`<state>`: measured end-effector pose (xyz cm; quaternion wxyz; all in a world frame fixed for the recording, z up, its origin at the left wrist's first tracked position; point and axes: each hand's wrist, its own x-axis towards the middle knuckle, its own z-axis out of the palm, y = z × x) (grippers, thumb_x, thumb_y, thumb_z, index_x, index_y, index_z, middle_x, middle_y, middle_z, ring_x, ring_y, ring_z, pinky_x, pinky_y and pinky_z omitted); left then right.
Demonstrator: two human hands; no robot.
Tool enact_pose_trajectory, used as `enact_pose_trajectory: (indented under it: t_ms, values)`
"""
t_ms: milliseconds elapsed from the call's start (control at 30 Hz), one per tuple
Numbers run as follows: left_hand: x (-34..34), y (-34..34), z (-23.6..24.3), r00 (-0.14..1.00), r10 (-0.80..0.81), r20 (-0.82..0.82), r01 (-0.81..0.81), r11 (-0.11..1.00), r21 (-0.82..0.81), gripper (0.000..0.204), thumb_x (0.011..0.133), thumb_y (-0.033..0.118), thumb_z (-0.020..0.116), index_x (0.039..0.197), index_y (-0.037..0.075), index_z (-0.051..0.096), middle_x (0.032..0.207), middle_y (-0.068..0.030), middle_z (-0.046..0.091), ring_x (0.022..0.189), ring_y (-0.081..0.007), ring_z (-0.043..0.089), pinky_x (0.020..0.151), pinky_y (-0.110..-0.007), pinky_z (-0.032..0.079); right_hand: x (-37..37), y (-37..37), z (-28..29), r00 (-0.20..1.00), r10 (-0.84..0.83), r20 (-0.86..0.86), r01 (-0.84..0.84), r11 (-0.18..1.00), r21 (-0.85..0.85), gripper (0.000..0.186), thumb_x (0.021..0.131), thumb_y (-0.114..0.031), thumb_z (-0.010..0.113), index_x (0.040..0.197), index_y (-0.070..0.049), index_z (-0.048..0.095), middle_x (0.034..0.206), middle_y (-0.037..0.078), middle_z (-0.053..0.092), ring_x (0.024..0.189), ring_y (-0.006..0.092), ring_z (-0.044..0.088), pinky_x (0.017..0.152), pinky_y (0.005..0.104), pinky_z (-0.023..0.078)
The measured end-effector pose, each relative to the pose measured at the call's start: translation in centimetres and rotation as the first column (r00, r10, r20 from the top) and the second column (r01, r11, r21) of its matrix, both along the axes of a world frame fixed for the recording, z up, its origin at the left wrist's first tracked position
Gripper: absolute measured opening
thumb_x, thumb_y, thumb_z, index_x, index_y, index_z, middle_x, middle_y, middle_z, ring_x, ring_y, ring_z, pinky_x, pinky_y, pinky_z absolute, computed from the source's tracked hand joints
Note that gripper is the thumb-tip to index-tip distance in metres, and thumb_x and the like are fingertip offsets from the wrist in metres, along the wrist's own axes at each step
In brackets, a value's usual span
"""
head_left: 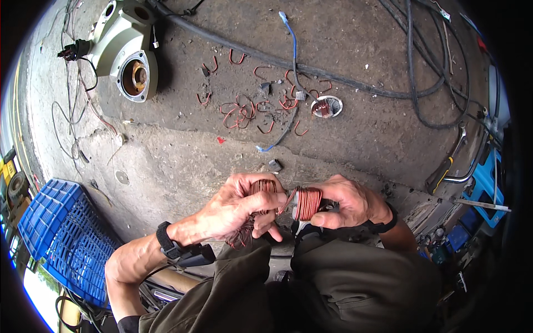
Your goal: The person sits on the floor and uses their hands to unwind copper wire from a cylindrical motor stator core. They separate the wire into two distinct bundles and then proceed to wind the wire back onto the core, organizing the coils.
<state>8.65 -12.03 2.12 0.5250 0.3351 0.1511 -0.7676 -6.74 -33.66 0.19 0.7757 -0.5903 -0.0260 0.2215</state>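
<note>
My left hand (239, 208) is closed around a bunched coil of copper wire (262, 187), with loose copper loops hanging below its fingers. My right hand (347, 202) grips a metal core wound with tight copper wire (307, 204), thumb at its lower edge. A short length of wire runs between the two coils. Ahead of the hands on the concrete lie a small dark block (275, 165), scattered red wire hooks and loops (240, 114), a blue cable (294, 39) and an oval piece with copper windings (326, 106).
A grey-green metal housing (105, 50) sits at upper left, near thin cables. A blue plastic crate (53, 205) is at lower left. Thick black cables (366, 86) cross the floor. At right lie a wrench (459, 141), a yellow-handled tool (443, 169) and a blue tool case (486, 194).
</note>
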Motion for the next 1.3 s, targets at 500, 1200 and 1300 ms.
enact_pose_trajectory:
  t_ms: [500,1200,1300]
  values:
    - [-0.3,1.9,0.1,0.969,0.109,-0.221,-0.090,0.992,0.091,0.015,0.098,0.011,0.058,0.092,-0.003,0.059,0.057,-0.0036,0.050,0.041,-0.0121,0.047,0.062,-0.042,0.065,-1.6,-0.2,-0.3,0.977,-0.087,0.196,0.118,0.982,-0.150,0.036,0.085,-0.017,0.068,0.109,0.009,0.062,0.084,0.014,0.062,0.062,0.0281,0.061,0.058,0.0382,0.050]
    - [1.3,-0.5,-1.1,0.822,-0.301,0.484,0.449,0.865,-0.225,0.031,0.105,0.031,0.065,0.123,0.006,0.061,0.109,-0.0030,0.065,0.102,-0.0124,0.061,0.092,-0.034,0.051,-1.4,-0.1,0.2,0.978,-0.179,-0.110,0.176,0.984,-0.033,0.033,0.104,-0.026,0.061,0.108,0.007,0.060,0.069,0.011,0.057,0.056,0.0243,0.058,0.056,0.0373,0.047]
    - [1.5,0.0,-1.9,0.977,-0.210,0.028,0.211,0.953,-0.217,0.029,0.107,0.032,0.061,0.119,0.006,0.063,0.111,-0.0030,0.067,0.105,-0.0141,0.065,0.091,-0.034,0.054,-0.6,-1.1,0.7,0.984,-0.054,-0.169,0.050,0.998,-0.026,0.033,0.103,-0.024,0.065,0.110,0.007,0.060,0.071,0.013,0.058,0.060,0.0274,0.059,0.058,0.0390,0.047]
